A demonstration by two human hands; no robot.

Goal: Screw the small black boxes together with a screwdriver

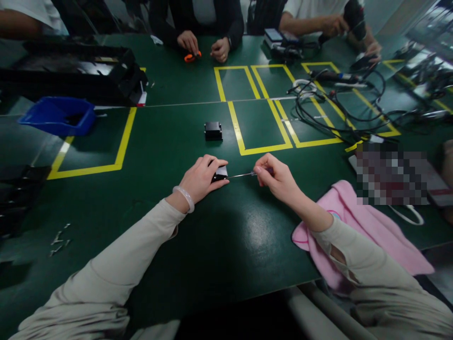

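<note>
My left hand (202, 177) is closed around a small black block (220, 174) with a pale top face, holding it against the green table (219, 245). In my right hand (276, 177) is a screwdriver (244, 175), its handle pinched between the fingers. The thin metal shaft points left, and its tip meets the right side of the block; whether it sits in a screw is too small to tell. A second black block (213, 131) of similar size stands on the table just beyond my left hand.
A blue scoop-shaped bin (60, 115) and a long black housing (123, 75) stand at the left. Several small screws (59, 240) lie front left. On the right are tangled black cables (300, 111) and a pink cloth (350, 222). Across the table, a person's hands (189, 42) are near an orange object.
</note>
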